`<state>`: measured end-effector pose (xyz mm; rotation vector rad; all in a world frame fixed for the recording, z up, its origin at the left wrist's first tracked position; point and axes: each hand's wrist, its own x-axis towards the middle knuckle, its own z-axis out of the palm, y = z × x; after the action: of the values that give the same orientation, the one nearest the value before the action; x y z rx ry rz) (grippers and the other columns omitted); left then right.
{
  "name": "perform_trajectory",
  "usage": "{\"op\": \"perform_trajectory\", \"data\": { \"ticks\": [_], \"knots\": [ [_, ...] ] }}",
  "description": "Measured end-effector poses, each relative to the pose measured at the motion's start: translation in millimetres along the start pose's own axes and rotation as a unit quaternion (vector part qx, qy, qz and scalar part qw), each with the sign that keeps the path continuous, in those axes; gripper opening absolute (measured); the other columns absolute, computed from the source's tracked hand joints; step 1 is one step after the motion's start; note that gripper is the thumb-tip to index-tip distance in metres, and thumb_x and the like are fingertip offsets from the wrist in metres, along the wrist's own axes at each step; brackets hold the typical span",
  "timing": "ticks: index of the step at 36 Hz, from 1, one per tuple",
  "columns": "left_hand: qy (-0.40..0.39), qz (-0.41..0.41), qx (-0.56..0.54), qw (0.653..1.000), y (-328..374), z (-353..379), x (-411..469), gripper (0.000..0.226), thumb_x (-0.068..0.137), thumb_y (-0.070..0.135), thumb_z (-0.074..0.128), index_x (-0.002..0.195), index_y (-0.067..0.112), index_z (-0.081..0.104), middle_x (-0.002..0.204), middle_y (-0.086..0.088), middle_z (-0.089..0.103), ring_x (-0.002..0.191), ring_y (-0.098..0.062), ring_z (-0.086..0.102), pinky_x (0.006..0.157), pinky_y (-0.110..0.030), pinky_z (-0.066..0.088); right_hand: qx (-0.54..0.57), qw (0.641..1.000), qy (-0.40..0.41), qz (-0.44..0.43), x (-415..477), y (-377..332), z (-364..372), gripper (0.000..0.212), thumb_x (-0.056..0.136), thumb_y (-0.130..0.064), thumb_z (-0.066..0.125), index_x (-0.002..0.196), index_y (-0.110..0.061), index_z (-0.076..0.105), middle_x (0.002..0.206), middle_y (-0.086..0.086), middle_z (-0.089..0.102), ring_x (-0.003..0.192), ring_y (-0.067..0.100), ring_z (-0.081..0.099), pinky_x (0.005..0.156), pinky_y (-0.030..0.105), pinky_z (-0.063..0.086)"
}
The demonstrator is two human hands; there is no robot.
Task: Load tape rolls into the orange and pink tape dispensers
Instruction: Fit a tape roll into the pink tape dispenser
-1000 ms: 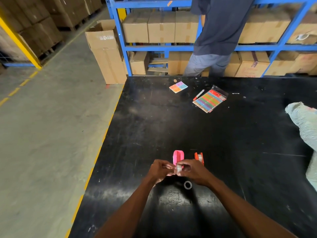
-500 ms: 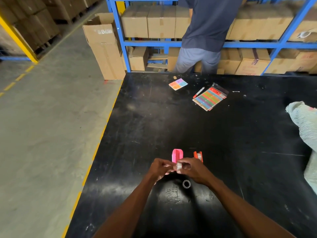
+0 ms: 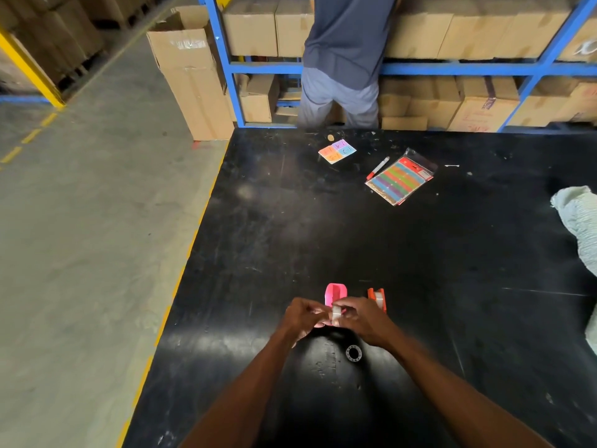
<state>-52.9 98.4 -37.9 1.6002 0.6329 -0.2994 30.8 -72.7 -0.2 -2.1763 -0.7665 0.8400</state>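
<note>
Black table [image 3: 420, 253], hands pinching tape roll [image 3: 336, 313], pink dispenser [image 3: 334, 294] just behind

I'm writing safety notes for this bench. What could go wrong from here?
The tape roll is pinched between the left hand and right hand above the table, so it could slip and roll away. The loose ring lies just under the right wrist and might get knocked. The pink dispenser could tip if bumped.

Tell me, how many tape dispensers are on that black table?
2. The pink dispenser stands just beyond the hands, partly hidden by them; the orange dispenser stands right of it, behind the right hand.
</note>
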Motion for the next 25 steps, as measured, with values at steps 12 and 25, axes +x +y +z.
{"op": "perform_trajectory", "data": {
  "ticks": [12, 25],
  "knots": [
    [0.047, 0.057, 0.140, 0.987, 6, -4, 30, 0.054, 0.077, 0.010, 0.079, 0.128, 0.019, 0.061, 0.116, 0.001, 0.065, 0.091, -0.016, 0.066, 0.085, -0.031, 0.055, -0.108, 0.994, 0.018, 0.004, 43, 26, -12, 0.046, 0.078, -0.037, 0.072, 0.120, -0.021, 0.067, 0.104, 0.002, 0.061, 0.096, 0.021, 0.060, 0.087, 0.037, 0.046],
    [-0.009, 0.103, 0.238, 0.966, -11, -2, 61, 0.065, 0.081, 0.019, 0.076, 0.140, 0.028, 0.048, 0.135, -0.004, 0.051, 0.126, -0.021, 0.049, 0.105, -0.033, 0.044, -0.293, 0.956, 0.018, 0.017, 72, 27, -2, 0.040, 0.082, -0.051, 0.065, 0.117, -0.032, 0.067, 0.121, -0.003, 0.051, 0.116, 0.021, 0.046, 0.095, 0.044, 0.035]
  ]
}}
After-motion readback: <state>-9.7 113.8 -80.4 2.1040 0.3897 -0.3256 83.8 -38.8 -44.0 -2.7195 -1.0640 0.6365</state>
